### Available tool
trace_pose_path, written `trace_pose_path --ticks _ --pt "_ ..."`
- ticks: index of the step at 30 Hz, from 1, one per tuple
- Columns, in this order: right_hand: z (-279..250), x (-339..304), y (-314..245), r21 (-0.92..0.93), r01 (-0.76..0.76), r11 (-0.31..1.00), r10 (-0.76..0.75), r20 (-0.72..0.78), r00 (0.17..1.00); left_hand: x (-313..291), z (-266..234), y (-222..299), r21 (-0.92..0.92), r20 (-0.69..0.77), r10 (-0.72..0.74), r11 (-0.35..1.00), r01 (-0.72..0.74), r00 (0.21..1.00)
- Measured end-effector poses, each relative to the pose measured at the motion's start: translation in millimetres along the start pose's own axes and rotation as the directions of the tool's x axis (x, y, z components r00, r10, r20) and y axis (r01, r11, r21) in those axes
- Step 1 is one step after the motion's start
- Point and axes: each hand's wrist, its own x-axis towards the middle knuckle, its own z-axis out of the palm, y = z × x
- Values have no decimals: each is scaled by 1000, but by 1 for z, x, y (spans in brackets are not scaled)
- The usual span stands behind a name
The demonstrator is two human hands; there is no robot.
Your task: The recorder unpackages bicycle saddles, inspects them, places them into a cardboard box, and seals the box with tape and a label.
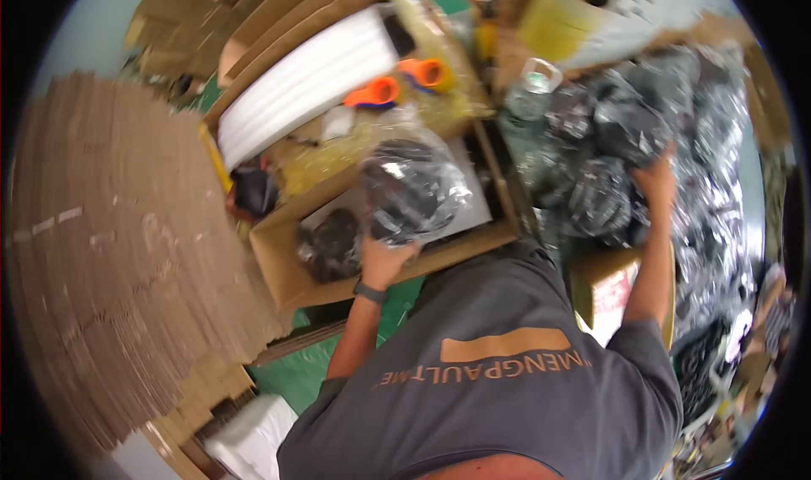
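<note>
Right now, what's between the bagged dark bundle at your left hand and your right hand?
In the head view, the carton's brown side wall comes first, then crumpled clear plastic, then another bagged dark bundle next to the right hand.

Pale table [754, 194] on R, mostly covered: pile of blk parts in clear plastic [600, 197], clear bottle [527, 101] nr L side.

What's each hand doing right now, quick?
Left hand: holding a plastic-bagged dark bundle.
Right hand: at another bagged dark item; grip can't be told.
</note>
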Motion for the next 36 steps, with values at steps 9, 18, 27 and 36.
trace_pose_path --ticks 9,18,27,36 --pt "-64 -158 70 922 -338 -191 46 352 935 76 -151 -89 674 283 274 625 -394 919" --pt "23 -297 -237 595 -699 398 -231 802 551 197 -115 -239 310 915 232 121 -943 331" --pt "192 -261 -338 241 -778 580 -342 939 36 153 -168 -222 307 817 458 169 -936 351" --pt "366 -290 -365 267 -398 878 -290 957 1 149 -128 -252 831 534 262 10 -556 804"
